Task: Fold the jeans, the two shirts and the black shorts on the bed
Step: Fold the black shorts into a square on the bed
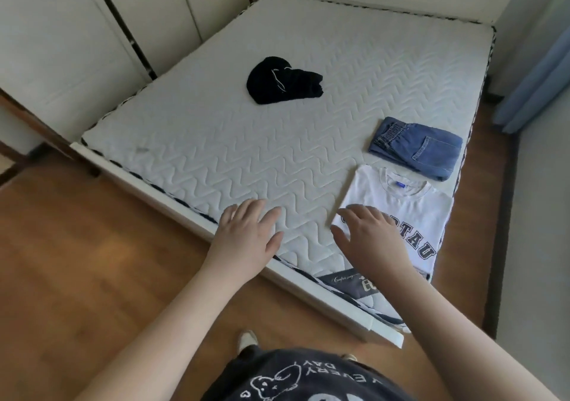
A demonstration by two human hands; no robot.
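Head view: two items folded, shorts still bunched

Head view looks down on a bare quilted mattress (216,141). Jeans (416,149) lie folded in a neat blue rectangle near the right edge, waistband and back pocket showing. White shirt (410,212) sits folded just in front of them, collar up, dark block letters across the chest; a second shirt cannot be made out. Black shorts (282,81) lie crumpled in a heap mid-mattress, well apart from the rest, with a thin white cord visible. Left hand (248,234) is over the mattress, fingers straight, holding nothing. Right hand (370,237) is over the shirt's near corner, fingers spread, relaxed, gripping nothing.
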